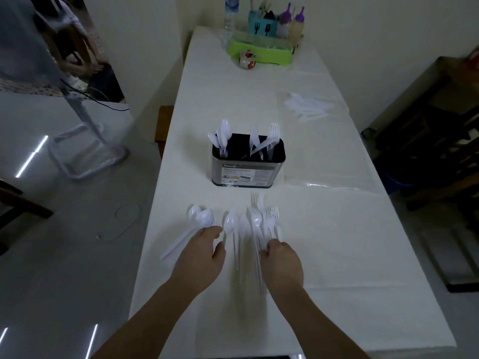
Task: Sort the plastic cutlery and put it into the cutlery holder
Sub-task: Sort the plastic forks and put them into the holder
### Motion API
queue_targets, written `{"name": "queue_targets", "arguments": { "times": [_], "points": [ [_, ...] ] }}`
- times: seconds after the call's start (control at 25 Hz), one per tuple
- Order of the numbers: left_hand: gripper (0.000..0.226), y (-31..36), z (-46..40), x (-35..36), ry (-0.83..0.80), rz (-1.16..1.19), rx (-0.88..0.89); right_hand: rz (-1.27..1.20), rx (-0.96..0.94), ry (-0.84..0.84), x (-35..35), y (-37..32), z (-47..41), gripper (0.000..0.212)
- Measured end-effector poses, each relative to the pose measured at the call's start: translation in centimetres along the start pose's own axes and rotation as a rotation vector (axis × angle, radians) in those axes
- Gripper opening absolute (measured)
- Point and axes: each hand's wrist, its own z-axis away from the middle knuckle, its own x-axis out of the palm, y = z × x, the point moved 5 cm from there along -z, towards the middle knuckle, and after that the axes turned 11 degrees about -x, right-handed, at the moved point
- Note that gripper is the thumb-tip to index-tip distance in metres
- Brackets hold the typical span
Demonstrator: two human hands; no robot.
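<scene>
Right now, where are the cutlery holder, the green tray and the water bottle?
cutlery holder (247, 170): head view, on its labelled steel front.
green tray (259, 51): head view, on its front wall.
water bottle (229, 20): head view, on its clear body.

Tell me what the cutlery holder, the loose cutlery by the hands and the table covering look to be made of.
Cutlery holder: apparently brushed metal, with a dull grey sheen, a black inner lining and a paper label.
Loose cutlery: thin white plastic, slightly glossy and translucent at the bowls.
Table covering: probably a white cloth or plastic sheet; fold creases show, but the material stays uncertain.
</scene>
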Motion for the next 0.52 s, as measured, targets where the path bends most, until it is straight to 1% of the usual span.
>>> {"name": "queue_targets", "arguments": {
  "times": [0.12,0.32,0.44,0.52],
  "points": [
    [0.029,0.8,-0.1,0.6,0.017,0.04,-0.011,0.011,0.024,0.005,0.0,0.1,0.0,0.022],
    [0.021,1.5,-0.7,1.8,0.022,0.153,-0.119,-0.062,0.058,-0.005,-0.5,-0.1,0.3,0.02],
    [0.015,2.3,-1.2,2.8,-0.037,0.27,-0.244,-0.212,0.038,0.052,-1.1,-0.5,0.9,0.018],
    [0.028,3.1,-1.8,3.4,-0.11,0.383,-0.344,-0.369,-0.014,0.068,-1.2,-1.2,1.5,0.015]
  ]
}}
